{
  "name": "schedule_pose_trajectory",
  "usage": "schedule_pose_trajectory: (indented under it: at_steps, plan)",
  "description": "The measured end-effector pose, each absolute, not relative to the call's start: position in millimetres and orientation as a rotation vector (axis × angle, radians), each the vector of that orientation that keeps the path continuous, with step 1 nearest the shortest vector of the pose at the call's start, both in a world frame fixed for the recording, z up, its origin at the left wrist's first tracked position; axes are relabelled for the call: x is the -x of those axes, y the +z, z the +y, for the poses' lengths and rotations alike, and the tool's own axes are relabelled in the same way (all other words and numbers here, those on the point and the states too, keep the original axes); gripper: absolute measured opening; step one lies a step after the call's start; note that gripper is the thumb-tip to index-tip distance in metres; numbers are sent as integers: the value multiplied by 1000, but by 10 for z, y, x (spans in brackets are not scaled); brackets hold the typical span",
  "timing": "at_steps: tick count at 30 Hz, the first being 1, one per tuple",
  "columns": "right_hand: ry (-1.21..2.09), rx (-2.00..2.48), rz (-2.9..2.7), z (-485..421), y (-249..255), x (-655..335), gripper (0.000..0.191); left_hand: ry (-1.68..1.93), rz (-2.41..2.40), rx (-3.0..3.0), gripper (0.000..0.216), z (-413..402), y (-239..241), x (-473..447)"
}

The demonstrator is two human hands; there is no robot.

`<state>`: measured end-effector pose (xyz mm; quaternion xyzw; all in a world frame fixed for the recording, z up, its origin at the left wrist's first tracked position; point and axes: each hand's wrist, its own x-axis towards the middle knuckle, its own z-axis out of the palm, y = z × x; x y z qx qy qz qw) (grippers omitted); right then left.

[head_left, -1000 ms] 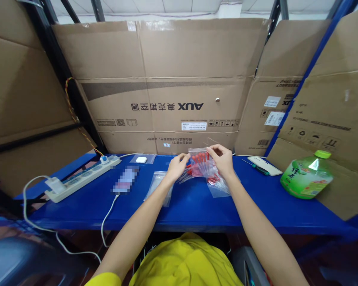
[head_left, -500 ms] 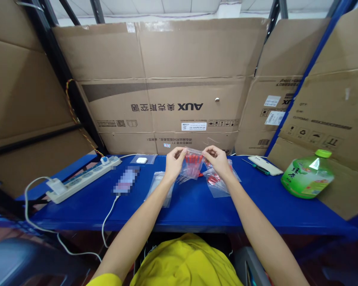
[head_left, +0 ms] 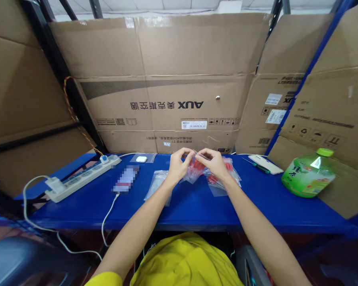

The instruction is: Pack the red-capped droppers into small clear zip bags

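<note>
Both hands hold one small clear plastic bag of red parts [head_left: 196,169] just above the blue shelf [head_left: 197,202]. My left hand [head_left: 179,165] pinches the bag's top edge on the left, and my right hand [head_left: 214,163] pinches it on the right, fingertips close together. Another clear bag with red parts [head_left: 223,180] lies on the shelf under my right wrist. A pile of empty clear bags [head_left: 158,183] lies beside my left wrist.
A white power strip [head_left: 80,178] with a plugged charger lies at the left, beside a phone [head_left: 125,178] on a cable and a small white case [head_left: 141,159]. A green bottle [head_left: 308,174] lies at the right, near a white flat device [head_left: 265,164]. Cardboard boxes [head_left: 173,83] wall the back.
The bag has been lifted off the pile and brought lower and nearer between my hands. My fingertips have closed in together along its top edge.
</note>
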<state>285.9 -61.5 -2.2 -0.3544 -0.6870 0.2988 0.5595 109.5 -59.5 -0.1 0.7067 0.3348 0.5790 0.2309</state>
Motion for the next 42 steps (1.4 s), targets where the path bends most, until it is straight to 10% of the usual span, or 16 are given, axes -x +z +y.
schedule_pose_trajectory:
  at_steps: [42]
  plan:
    - [556,881,-1649,-644,-24,-2828,30,1544,932,-1878,26,-601,-21,-1115]
